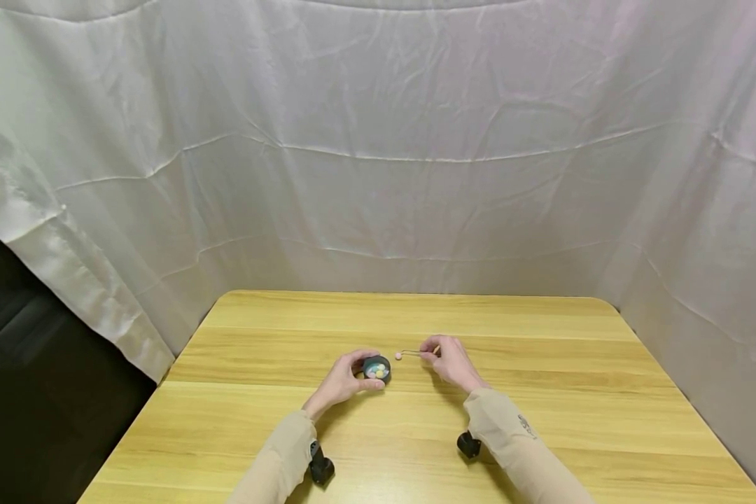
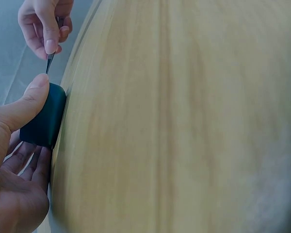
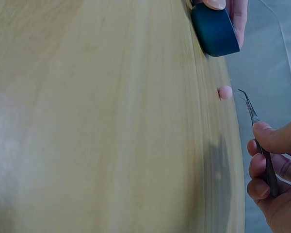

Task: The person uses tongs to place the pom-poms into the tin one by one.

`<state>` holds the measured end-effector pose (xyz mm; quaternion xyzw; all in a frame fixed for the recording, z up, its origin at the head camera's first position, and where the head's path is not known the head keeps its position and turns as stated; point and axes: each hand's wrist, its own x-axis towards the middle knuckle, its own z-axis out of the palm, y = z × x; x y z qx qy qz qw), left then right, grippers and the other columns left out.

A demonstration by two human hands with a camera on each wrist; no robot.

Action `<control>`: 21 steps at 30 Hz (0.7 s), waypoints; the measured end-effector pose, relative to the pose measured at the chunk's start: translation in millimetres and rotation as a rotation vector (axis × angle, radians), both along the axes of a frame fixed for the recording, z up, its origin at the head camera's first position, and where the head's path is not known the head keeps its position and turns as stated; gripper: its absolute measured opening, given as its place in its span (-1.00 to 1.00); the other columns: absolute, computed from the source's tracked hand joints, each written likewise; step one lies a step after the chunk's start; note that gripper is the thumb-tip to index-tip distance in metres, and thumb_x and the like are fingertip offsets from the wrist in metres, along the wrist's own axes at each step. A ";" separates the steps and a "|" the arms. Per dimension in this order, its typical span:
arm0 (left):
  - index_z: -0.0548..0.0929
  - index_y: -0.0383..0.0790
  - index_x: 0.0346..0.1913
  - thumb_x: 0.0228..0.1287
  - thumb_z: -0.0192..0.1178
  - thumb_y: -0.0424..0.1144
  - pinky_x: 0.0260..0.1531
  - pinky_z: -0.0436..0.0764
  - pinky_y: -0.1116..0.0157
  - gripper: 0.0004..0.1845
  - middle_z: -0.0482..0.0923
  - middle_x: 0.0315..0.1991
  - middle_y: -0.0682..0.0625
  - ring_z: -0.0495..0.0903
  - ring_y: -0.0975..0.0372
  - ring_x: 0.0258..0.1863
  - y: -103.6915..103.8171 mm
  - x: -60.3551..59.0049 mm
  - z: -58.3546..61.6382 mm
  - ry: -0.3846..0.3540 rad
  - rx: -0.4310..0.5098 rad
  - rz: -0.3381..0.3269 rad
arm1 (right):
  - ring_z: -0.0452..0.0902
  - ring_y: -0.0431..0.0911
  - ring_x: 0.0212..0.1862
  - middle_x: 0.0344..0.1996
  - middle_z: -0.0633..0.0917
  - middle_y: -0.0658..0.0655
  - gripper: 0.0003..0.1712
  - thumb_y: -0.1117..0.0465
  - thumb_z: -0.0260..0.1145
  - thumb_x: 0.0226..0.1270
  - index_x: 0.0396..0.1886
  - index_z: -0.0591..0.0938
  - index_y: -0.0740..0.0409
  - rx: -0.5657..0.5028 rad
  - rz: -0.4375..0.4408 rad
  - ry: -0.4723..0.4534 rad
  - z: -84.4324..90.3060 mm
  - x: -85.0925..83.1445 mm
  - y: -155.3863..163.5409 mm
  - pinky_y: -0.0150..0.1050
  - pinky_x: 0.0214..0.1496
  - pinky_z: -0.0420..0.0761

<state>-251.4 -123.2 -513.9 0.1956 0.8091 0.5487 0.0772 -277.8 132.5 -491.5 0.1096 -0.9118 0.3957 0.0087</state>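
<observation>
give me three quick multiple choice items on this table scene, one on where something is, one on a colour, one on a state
1. Where does the pink bead lie?
A. in the dish
B. on the table, between dish and tweezers tip
C. in the left hand

2. What colour is the small dish?
A. dark teal
B. red
C. white

3. How is the right hand?
A. flat on the table
B. pinching the tweezers
C. out of view

Answers: 1 B, the bead rests on the wooden table beside the tip; 2 A, its wall looks dark teal in both wrist views; 3 B, fingers pinch the tweezers.
</observation>
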 end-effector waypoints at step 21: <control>0.49 -0.38 0.32 0.18 0.47 -0.27 0.18 0.62 0.00 -0.34 0.55 0.22 -0.29 0.62 -0.10 0.14 0.0 -1.4 -2.6 -0.011 0.005 0.004 | 0.50 -0.16 -0.42 -0.39 0.68 0.07 -0.95 0.35 0.36 0.35 -0.32 0.73 0.17 0.015 0.013 -0.023 -2.6 -7.9 -4.4 -0.36 -0.51 0.51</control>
